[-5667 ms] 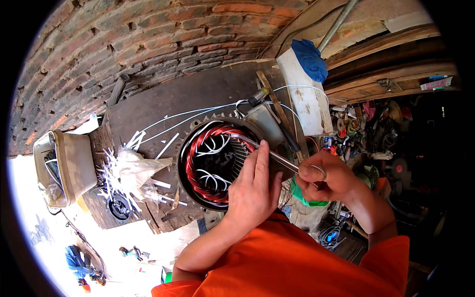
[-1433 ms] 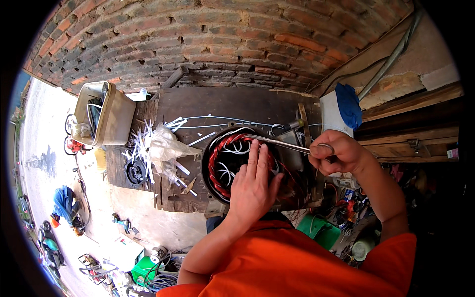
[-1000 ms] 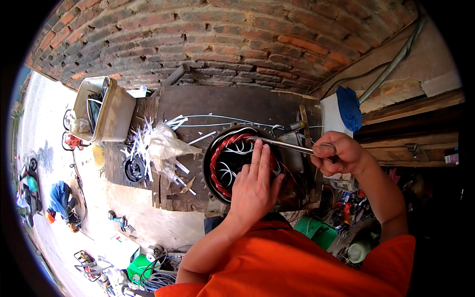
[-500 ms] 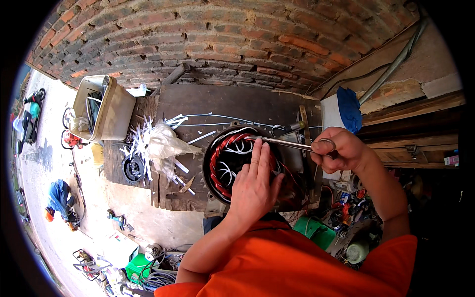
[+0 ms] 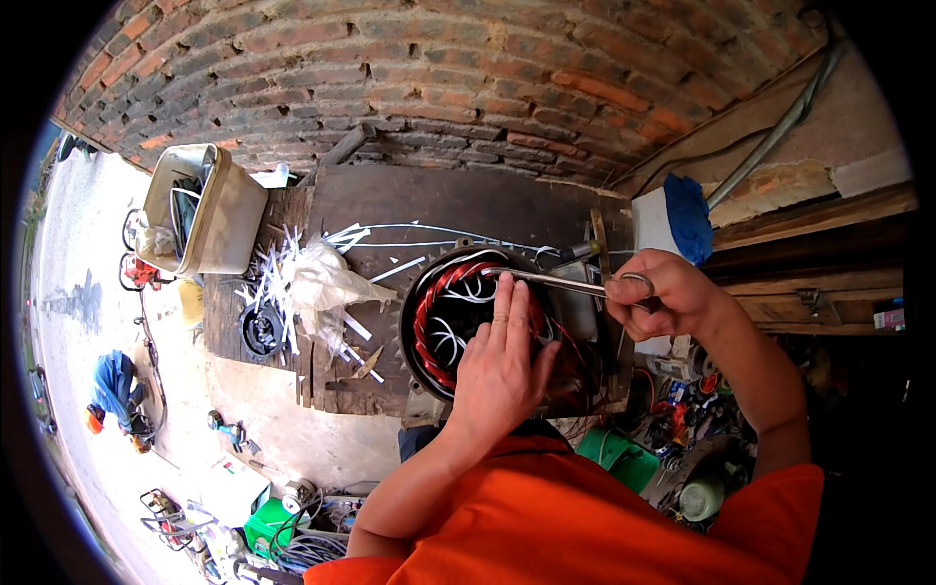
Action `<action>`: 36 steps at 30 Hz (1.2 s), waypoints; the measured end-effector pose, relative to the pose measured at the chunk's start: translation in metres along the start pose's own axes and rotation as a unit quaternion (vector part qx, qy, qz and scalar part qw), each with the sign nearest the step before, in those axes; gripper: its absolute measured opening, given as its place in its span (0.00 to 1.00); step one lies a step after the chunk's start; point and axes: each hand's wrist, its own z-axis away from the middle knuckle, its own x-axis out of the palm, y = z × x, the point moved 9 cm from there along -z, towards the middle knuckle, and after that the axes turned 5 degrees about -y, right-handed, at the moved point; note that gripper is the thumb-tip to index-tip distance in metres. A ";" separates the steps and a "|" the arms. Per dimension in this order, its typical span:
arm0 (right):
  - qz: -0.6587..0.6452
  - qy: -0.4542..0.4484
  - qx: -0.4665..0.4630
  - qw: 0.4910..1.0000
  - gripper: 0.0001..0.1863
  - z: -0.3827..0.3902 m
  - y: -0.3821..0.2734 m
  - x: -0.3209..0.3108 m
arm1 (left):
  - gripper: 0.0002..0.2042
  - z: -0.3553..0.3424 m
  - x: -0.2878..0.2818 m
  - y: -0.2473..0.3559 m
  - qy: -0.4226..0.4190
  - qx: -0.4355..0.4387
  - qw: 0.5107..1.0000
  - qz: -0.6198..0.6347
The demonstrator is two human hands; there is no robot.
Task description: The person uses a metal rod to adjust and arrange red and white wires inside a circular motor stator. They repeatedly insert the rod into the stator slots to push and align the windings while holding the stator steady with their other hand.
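Stator (image 5: 487, 327), round motor core with red-copper windings and white insulation strips in the slots, sitting near right end of dark wooden tabletop (image 5: 390, 210), close to its front edge, brick wall behind. Left hand (image 5: 499, 366) laid flat over right half of bore, fingers (image 5: 507, 302) extended and pressing down on coil, not curled round anything. Right hand (image 5: 658, 302) off right edge of stator, fingers closed around ring handles of long metal forceps-type tool (image 5: 551, 283); tool shaft lying across stator top, tip reaching in at upper rim by the windings, just beyond left fingertips. Exact contact of tip with wire too small to tell.

Step in hand, judged: dressing or tucking winding/insulation into a slot, left hand holding coil down while tool works at rim. Next move likely calls for steady left-hand pressure, small controlled push or pull of tool tip along slot, care not to nick enamel on wire.

Elsewhere: beige plastic bin (image 5: 200, 210) at left end of tabletop; crumpled white plastic bag (image 5: 317, 283) with heap of white strips mid-left; white container with blue cloth (image 5: 668, 219) beyond right end; small black ring part (image 5: 261, 331) at left front corner.
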 end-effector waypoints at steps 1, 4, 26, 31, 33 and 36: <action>-0.009 -0.011 0.002 1.000 0.20 -0.002 -0.001 0.001 | 0.40 0.000 0.001 0.000 -0.003 -0.005 1.000 0.000; 0.023 -0.015 -0.002 1.000 0.20 -0.003 0.000 0.002 | 0.39 0.001 0.002 -0.001 -0.012 -0.016 1.000 0.001; 0.182 0.003 0.042 0.982 0.17 -0.011 -0.029 0.001 | 0.37 0.006 -0.008 -0.002 0.035 -0.003 0.999 0.016; 0.212 -0.006 0.044 0.976 0.19 -0.013 -0.036 0.007 | 0.39 0.004 -0.008 -0.004 0.034 -0.010 0.999 0.024; 0.222 -0.010 0.049 0.974 0.20 -0.013 -0.037 0.008 | 0.39 0.004 -0.008 -0.005 0.028 -0.014 0.999 0.024; 0.223 -0.008 0.053 0.973 0.20 -0.011 -0.038 0.009 | 0.39 0.003 -0.008 -0.005 0.027 -0.013 0.999 0.025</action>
